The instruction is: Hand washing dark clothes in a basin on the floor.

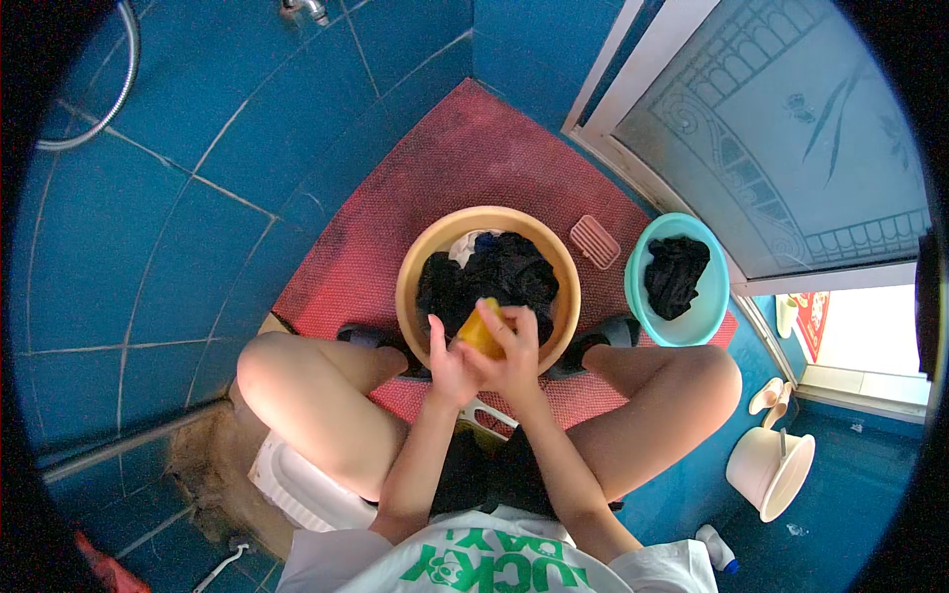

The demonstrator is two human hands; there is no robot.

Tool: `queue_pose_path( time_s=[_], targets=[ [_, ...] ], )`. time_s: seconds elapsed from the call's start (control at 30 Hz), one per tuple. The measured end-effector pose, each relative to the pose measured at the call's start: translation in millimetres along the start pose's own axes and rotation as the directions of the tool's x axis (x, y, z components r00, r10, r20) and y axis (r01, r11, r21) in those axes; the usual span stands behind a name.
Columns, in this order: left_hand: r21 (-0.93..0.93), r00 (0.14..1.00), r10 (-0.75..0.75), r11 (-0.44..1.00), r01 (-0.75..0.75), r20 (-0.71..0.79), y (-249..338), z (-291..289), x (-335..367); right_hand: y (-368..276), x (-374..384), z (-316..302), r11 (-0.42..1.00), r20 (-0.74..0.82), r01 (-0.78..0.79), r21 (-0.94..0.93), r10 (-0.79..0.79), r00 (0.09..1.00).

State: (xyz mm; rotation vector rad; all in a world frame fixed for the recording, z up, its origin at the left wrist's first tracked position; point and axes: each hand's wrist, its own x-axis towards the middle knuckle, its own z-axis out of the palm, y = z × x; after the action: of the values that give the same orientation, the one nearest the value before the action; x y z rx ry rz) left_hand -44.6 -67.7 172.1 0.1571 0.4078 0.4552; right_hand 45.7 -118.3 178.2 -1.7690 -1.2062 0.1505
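Observation:
Over the tan basin, my right hand has its fingers around a yellow bar of soap. My left hand meets it from the left, its thumb stretched up and away from the bar. The left fingers are partly hidden where the two hands touch. Below the soap, dark clothes fill the basin in a crumpled heap. A white piece of cloth shows at the far left of that heap.
Right of the basin lie a pink soap dish and a turquoise basin holding a dark garment. A red textured mat covers the floor. A cream bucket lies tipped at the lower right, near a glass-panelled door.

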Motion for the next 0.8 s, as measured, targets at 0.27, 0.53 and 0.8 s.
queue_pose_path(
  time_s=[0.27,0.53,0.8],
  targets=[
    [0.075,0.998,0.05,0.996,-0.052,0.038,0.9,16.1,0.2,13.6,1.4,-6.6,0.941,-0.059,-0.209,0.265,0.232,0.971],
    [-0.182,0.99,0.076,0.982,-0.054,0.121,13.5,20.2,1.4,31.7,19.4,-42.7,-0.167,0.465,-0.446,0.879,0.507,0.726],
    [0.027,0.996,0.086,0.996,-0.087,0.04,13.1,20.0,2.4,12.0,17.5,-49.2,0.466,0.297,-0.597,0.653,0.568,0.768]
  ],
)
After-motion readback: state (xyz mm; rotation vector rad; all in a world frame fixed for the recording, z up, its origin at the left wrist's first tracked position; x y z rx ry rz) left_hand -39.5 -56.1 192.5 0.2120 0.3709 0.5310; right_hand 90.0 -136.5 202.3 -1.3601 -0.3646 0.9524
